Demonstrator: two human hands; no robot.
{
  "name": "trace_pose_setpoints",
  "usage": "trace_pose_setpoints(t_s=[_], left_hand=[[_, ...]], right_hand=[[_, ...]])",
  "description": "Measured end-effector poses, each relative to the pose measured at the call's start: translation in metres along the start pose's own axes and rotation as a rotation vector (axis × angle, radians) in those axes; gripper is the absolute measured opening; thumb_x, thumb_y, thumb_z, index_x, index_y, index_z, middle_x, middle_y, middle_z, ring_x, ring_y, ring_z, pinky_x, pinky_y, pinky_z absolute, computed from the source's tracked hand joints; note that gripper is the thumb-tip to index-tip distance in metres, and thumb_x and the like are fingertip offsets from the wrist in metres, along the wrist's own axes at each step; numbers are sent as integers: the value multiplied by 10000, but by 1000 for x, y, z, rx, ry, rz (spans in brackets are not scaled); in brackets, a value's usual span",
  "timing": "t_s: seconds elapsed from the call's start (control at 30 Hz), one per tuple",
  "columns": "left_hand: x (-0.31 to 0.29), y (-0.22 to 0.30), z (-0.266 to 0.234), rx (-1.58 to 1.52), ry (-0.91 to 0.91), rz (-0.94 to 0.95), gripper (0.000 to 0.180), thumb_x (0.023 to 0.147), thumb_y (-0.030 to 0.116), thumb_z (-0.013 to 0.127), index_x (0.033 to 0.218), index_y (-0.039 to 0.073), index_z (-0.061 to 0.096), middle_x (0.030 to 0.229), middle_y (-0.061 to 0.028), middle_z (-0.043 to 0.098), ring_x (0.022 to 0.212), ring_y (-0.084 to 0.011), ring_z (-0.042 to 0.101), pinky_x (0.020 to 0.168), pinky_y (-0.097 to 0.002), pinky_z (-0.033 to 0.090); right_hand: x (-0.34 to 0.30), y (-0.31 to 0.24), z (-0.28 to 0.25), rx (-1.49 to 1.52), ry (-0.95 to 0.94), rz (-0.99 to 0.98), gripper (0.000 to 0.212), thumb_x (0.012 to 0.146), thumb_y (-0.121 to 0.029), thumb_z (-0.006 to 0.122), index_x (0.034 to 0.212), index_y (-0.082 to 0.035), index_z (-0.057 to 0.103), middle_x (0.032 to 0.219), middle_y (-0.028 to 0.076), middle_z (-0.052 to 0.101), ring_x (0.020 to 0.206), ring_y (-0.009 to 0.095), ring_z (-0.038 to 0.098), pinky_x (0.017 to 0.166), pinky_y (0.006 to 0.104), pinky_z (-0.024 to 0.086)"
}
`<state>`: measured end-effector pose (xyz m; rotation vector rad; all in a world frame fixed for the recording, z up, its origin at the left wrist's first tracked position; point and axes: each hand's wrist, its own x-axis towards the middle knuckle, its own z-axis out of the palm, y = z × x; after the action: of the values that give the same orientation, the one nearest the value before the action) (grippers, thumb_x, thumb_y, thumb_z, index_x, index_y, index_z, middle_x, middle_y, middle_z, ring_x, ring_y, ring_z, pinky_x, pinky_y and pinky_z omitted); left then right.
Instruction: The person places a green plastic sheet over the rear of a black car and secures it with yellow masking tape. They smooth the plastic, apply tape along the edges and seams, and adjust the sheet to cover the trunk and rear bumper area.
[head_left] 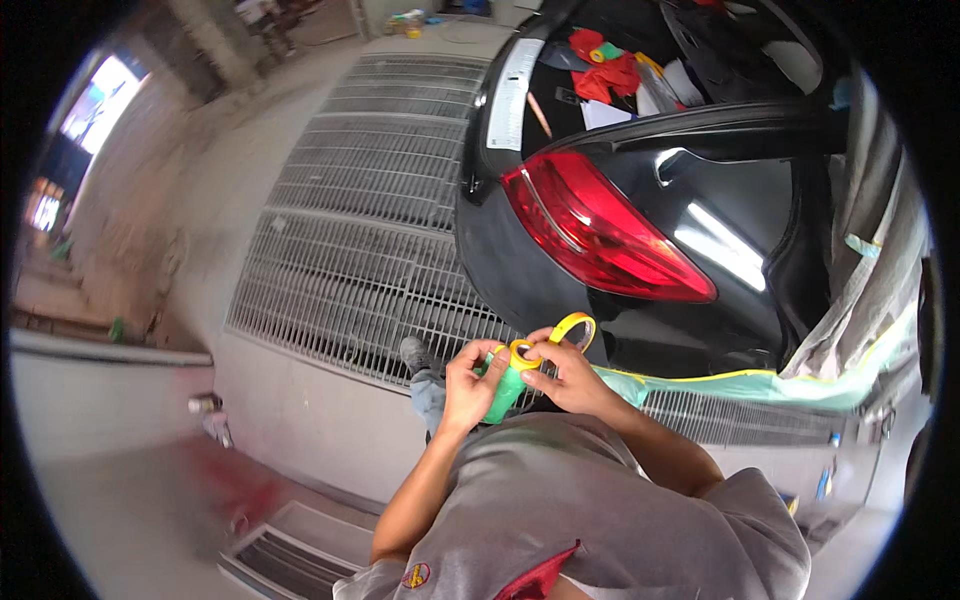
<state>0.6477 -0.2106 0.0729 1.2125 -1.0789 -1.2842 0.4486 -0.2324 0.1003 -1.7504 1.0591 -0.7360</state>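
Observation:
My left hand (468, 385) is closed on the side of a roll of green masking film (503, 390) in front of my body. A yellow ring of tape (522, 364) forms the top end of that roll, and the fingers of my right hand (570, 378) pinch at it. A second, wider yellow tape roll (562, 326) stands up from the right hand, seemingly hooked on its fingers. Just beyond the hands is the rear corner of a black car (520, 250) with a red tail light (605, 235).
Red cloths (608, 78), more tape and a pencil (540, 115) lie on the car's rear. Pale green film (740, 388) with a yellow tape edge hangs along the car at right. Metal floor grating (350, 200) spreads left of the car. A framed grille (290, 560) lies lower left.

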Motion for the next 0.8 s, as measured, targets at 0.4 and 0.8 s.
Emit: trace_pose_setpoints(t_s=[0.4,0.8], left_hand=[[208,25,-166,92,-375,3,138,972,143,713,953,13,671,779,-38,646,681,-99,548,628,-284,456],[205,44,-77,199,-907,200,210,1005,198,676,981,-7,638,818,-68,660,767,-146,605,711,-312,484]], right_hand=[[195,-65,90,-141,205,268,249,902,-123,768,1065,-6,621,1224,177,585,1101,310,589,937,411,472],[111,-90,102,-114,806,483,305,919,-201,766,1068,33,641,1061,224,660,985,418,652,848,478,515]])
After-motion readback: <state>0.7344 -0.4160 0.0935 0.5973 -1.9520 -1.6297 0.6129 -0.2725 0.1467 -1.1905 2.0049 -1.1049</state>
